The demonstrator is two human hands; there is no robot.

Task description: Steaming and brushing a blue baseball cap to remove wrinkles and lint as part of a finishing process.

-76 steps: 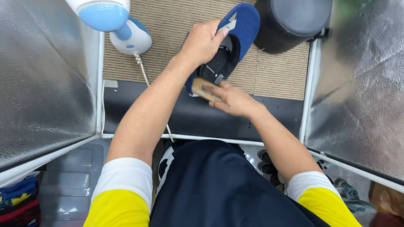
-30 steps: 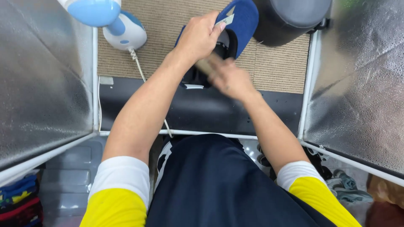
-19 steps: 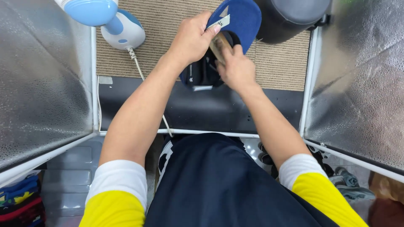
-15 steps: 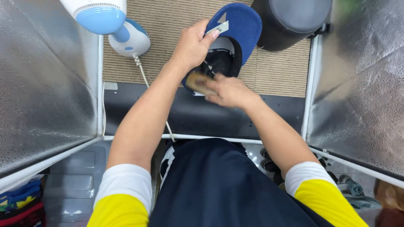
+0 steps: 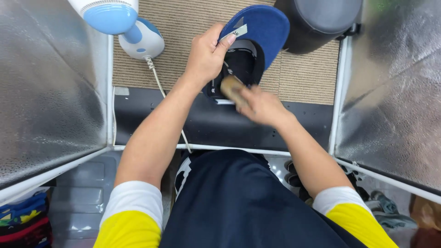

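My left hand (image 5: 206, 57) grips a cap (image 5: 257, 32) with a blue brim and black crown, holding it by the inner edge with the underside turned up. My right hand (image 5: 259, 105), blurred by motion, holds a small tan brush (image 5: 228, 85) pressed against the black inside of the cap. Both hands work above a dark ledge (image 5: 216, 126) in front of a beige woven mat (image 5: 183, 27).
A white and blue handheld appliance (image 5: 121, 23) with a white cord (image 5: 158, 87) stands at the upper left. A dark grey round bin (image 5: 317, 23) sits at the upper right. Silvery reflective panels (image 5: 50, 82) close in both sides. Folded clothes (image 5: 23, 220) lie at lower left.
My right hand has moved the brush back and forth along the inside of the cap. My left hand has kept its hold, tilting the cap slightly.
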